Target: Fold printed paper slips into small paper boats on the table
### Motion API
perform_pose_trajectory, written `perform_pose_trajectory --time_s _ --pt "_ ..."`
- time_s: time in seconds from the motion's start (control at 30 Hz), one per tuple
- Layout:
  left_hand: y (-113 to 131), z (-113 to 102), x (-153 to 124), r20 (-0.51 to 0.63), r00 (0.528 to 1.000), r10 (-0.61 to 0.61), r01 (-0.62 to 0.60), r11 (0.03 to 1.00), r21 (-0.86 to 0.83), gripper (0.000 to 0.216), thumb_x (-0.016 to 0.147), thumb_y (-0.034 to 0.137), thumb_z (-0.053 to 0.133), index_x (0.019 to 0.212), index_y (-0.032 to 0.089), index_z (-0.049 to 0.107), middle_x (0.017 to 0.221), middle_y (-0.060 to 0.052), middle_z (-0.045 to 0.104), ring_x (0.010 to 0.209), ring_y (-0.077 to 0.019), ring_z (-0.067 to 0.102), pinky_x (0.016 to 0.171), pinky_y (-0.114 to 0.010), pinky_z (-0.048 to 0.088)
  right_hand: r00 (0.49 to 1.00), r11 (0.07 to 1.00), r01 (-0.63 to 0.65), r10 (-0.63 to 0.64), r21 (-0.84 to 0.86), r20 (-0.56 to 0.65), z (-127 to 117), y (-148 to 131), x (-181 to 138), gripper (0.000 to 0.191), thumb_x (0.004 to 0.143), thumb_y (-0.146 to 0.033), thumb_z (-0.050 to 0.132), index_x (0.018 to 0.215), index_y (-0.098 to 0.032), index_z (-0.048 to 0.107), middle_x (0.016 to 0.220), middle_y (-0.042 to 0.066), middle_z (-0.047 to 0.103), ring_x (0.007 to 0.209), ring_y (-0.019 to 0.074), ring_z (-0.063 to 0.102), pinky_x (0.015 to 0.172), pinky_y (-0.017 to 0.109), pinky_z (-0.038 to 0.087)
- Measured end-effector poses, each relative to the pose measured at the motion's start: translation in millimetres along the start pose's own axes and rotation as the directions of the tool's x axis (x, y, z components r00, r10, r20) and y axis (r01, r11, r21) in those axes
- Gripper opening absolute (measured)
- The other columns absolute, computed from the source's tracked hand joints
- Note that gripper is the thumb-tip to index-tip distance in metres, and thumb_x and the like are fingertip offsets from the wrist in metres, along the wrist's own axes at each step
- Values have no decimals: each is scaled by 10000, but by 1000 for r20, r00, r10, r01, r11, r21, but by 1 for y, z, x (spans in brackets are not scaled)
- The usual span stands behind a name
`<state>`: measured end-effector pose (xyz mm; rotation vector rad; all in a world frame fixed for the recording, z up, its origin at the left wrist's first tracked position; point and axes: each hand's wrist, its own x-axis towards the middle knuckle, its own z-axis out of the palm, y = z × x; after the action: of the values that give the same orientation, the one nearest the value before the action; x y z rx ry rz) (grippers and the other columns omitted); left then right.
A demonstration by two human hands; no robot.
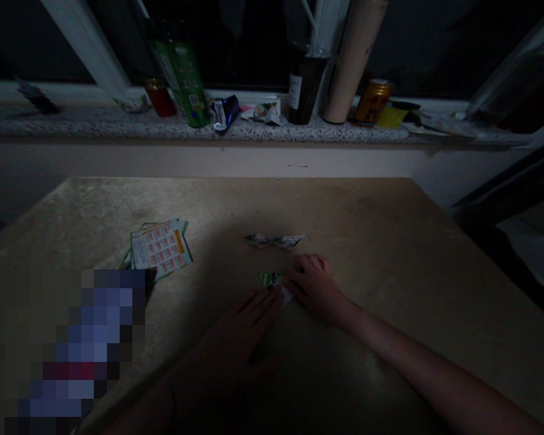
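A small folded piece of printed paper lies on the wooden table in dim light. My left hand lies flat with its fingers stretched out, the fingertips pressing the paper's near edge. My right hand rests curled on the paper's right side, fingers bent down onto it. A little farther back lies a finished folded paper shape with two pointed wings, touched by neither hand.
A stack of printed leaflets lies at the left of the table. A blurred-out patch covers the near left. On the stone windowsill behind stand a green carton, a dark bottle, a cardboard tube and cans.
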<state>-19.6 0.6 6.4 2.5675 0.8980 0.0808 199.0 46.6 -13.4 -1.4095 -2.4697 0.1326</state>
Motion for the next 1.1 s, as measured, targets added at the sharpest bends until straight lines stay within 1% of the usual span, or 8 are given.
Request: perform_pose_trajectory --time_s 0.13,0.3,0.53,0.8,0.97,1.1 --pt "0 -3 1 33 999 5 -5 1000 10 796 874 491 482 1472 209 39 1538 -42 80 1391 -243 106 1132 -407 122 999 992 36 -35 -124 14 1 -2 0 107 887 -247 520 879 -210 620 916 88 540 932 255 464 898 435 311" --pt "1 -2 2 24 1000 -6 5 1000 10 793 868 489 488 1472 222 47 1537 -46 88 1388 -255 125 1123 -420 147 997 982 75 -71 -175 27 0 -4 0 84 867 -210 534 863 -198 616 911 98 550 938 262 471 929 455 294" --pt "2 2 1 19 1000 8 -9 998 59 750 877 497 477 1468 224 106 1538 -51 79 1388 -260 123 1124 -420 130 996 977 85 -82 -195 24 -1 -4 0 70 859 -206 547 866 -202 617 905 94 559 928 265 479 933 457 311" --pt "3 2 1 3 1000 20 -20 999 51 756 887 492 457 1471 208 70 1533 -36 119 1382 -267 148 1125 -421 117 998 979 63 -63 -195 4 2 -6 0 85 876 -225 531 887 -201 612 914 94 562 930 264 485 929 457 316" --pt "5 2 2 22 1000 -13 12 999 41 782 873 511 470 1471 220 59 1534 -21 116 1384 -261 141 1124 -420 111 997 975 71 -68 -210 20 1 -6 0 78 866 -201 535 881 -194 611 926 103 571 948 274 486 925 471 320" --pt "8 1 3 18 1000 -17 16 1000 23 785 871 508 479 1470 221 61 1535 -18 118 1384 -257 137 1127 -421 97 998 980 65 -64 -189 12 0 -5 -1 90 877 -216 526 868 -186 609 900 91 585 940 258 508 933 461 344"
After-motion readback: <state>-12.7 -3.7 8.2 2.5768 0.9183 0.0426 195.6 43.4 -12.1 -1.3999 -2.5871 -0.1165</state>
